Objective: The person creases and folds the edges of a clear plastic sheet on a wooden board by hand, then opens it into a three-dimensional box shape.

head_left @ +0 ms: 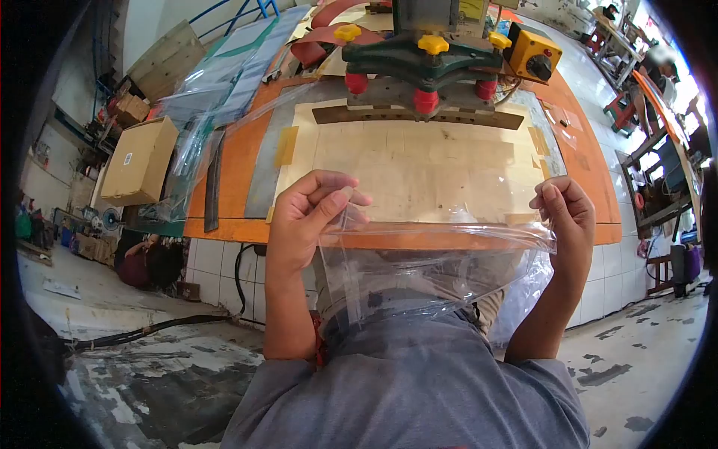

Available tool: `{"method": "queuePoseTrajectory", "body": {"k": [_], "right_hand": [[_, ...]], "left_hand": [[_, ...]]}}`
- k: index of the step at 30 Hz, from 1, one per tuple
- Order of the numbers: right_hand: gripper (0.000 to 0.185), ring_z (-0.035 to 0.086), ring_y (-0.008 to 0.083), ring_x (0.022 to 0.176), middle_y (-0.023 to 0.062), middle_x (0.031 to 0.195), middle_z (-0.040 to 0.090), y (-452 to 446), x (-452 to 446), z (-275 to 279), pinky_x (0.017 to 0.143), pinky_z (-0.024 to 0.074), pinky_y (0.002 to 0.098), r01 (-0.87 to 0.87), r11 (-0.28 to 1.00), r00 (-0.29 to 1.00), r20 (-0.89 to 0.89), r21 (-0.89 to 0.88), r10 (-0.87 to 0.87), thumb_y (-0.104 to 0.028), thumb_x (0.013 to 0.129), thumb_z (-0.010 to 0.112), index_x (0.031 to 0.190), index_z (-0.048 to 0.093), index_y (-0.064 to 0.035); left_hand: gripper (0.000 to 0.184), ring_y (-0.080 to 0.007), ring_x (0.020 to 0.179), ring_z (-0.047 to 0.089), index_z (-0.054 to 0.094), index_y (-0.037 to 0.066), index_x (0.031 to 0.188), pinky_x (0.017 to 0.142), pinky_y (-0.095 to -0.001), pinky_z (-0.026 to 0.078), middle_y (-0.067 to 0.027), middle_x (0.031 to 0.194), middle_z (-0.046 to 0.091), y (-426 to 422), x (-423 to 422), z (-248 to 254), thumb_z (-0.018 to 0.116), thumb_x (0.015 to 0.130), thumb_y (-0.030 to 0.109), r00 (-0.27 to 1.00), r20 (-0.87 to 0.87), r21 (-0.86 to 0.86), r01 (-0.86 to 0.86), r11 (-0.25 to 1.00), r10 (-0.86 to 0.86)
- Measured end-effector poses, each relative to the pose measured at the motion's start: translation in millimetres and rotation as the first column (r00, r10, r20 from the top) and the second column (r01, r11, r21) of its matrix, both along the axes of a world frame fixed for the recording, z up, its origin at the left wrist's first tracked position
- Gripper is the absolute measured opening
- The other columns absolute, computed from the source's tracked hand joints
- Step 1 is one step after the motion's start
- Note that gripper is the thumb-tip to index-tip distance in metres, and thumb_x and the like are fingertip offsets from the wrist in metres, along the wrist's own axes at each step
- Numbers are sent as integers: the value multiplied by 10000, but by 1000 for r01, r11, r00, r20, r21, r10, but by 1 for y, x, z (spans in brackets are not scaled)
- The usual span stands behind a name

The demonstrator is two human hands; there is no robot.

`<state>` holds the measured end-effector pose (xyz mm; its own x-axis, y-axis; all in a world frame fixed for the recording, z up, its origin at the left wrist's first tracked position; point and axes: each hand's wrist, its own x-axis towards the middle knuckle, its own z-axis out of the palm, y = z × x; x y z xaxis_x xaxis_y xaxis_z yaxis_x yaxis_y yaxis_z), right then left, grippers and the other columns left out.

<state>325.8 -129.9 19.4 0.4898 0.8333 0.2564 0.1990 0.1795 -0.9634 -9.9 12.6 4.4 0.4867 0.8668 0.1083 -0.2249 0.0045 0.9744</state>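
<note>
A plain grey short-sleeved shirt (419, 382) covers the torso, its cloth lightly creased (the sleeves end above the elbows). Below it show khaki-toned trousers (490, 310); something red (320, 340) sits beside the left-of-view sleeve.

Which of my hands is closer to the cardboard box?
Your left. The left hand is to the right of the box, not touching it; the right hand is farther right, across the plastic.

Room above board (419, 168); 3 red feet (425, 101) obstruct far side.
</note>
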Motion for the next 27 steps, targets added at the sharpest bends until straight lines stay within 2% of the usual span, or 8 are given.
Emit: {"method": "queuePoseTrajectory", "body": {"k": [3, 6, 8, 9, 11, 17, 21, 27], "right_hand": [[184, 580, 68, 750, 25, 794, 682, -1, 3, 2, 695, 400, 237, -6, 1000, 1000, -9, 7, 6, -196, 997, 680, 937, 682, -21], [171, 581, 66, 756, 25, 791, 681, -2, 6, 2, 691, 397, 233, -12, 1000, 1000, -8, 6, 12, -185, 987, 693, 935, 680, -22], [168, 566, 61, 745, 24, 786, 678, -2, 7, 1, 680, 399, 230, 1, 1000, 1000, 14, 23, -1, -184, 983, 698, 939, 682, -23], [168, 566, 61, 745, 24, 786, 678, -2, 7, 1, 680, 399, 230, -1, 1000, 1000, 16, 22, 0, -184, 983, 698, 939, 682, -23], [165, 550, 59, 731, 26, 787, 676, -2, 6, 1, 671, 405, 228, 27, 999, 1000, 1, 29, -28, -180, 984, 698, 939, 682, -22], [219, 544, 59, 706, 32, 799, 677, -4, 14, 0, 668, 407, 217, 12, 1000, 998, -55, 28, -10, -231, 1010, 676, 947, 686, -21], [245, 532, 54, 693, 32, 798, 676, -5, 15, -1, 659, 401, 210, 26, 999, 997, -68, 42, -23, -252, 1028, 650, 953, 686, -22], [252, 525, 47, 690, 28, 790, 668, -6, 18, -3, 648, 395, 206, 28, 999, 998, -63, 45, -25, -250, 1049, 616, 963, 685, -24]], "left_hand": [[227, -223, 813, 758, 631, -34, 1192, 731, -349, 632, -183, 991, 751, 0, 2, 2, 618, 1021, 116, 1000, -11, -4, 15, 1000, -15], [203, -215, 833, 750, 635, -31, 1156, 766, -333, 626, -176, 1004, 748, 0, 3, 4, 610, 1041, 135, 999, 17, -82, 45, 996, -43], [220, -208, 787, 757, 656, -19, 1033, 728, -373, 645, -156, 912, 746, 4, 5, -8, 637, 1029, 200, 997, 77, -65, -23, 998, 28], [220, -208, 787, 757, 656, -19, 1033, 728, -373, 645, -156, 912, 746, 6, 5, -8, 637, 1029, 200, 996, 79, -66, -25, 998, 30], [234, -202, 765, 753, 657, -11, 944, 721, -371, 650, -129, 857, 731, 8, 5, -9, 655, 1021, 210, 996, 8, 37, -92, 995, 92], [190, -204, 745, 749, 668, -25, 960, 689, -361, 650, -106, 839, 720, 1, 18, -3, 668, 1009, 159, 979, 6, 75, -203, 976, 203], [192, -187, 762, 750, 682, -36, 978, 702, -315, 629, -115, 842, 745, 1, 18, -1, 657, 1019, 150, 985, 24, 52, -171, 984, 170], [203, -172, 760, 745, 692, -16, 1006, 651, -271, 599, -108, 864, 751, 1, 17, 3, 668, 1016, 185, 989, -1, 77, -148, 986, 149]]}}
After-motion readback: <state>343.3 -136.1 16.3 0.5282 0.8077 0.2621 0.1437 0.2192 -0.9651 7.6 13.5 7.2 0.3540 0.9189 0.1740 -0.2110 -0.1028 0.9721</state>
